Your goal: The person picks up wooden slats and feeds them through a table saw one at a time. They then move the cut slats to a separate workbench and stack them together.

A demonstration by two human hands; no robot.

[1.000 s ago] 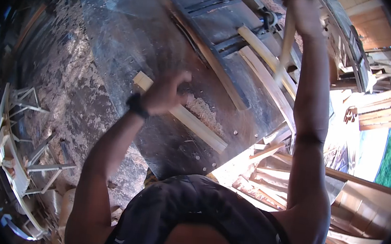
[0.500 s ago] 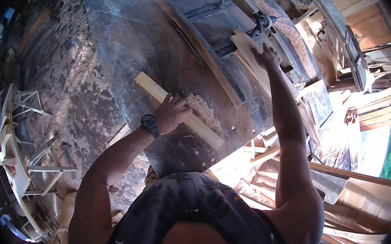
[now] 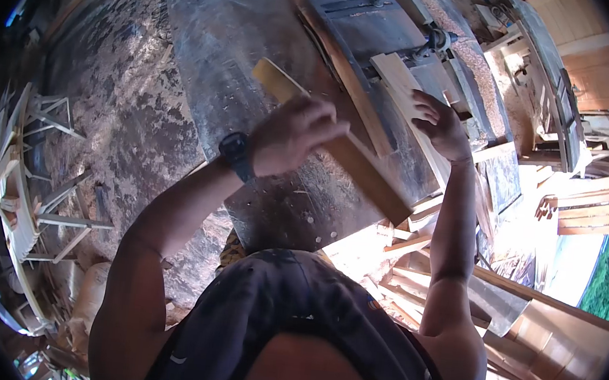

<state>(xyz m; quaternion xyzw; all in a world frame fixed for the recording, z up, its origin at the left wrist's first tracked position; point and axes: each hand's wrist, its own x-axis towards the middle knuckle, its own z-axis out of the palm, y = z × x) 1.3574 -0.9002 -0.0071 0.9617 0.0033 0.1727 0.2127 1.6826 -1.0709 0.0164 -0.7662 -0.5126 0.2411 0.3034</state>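
Head view, left hand (image 3: 295, 136) clamped on a wooden strip (image 3: 372, 176) over the table (image 3: 220, 43), near centre toward one o'clock, long axis running ten to four o'clock, right hand (image 3: 444, 128) at two o'clock, fingers parted, near a board (image 3: 397, 76)

In front of me, the dark worktable (image 3: 223, 43) carries a long wooden bar (image 3: 362, 104) and, to its right, a paler board (image 3: 401, 89); small pale spots (image 3: 333, 234) show by the edge nearest me.

At centre, the left hand (image 3: 295, 136) is showing blurred and is hiding the middle of a wooden strip (image 3: 369, 176). At upper centre, the frame's edge is cutting off the dark tabletop (image 3: 221, 28).
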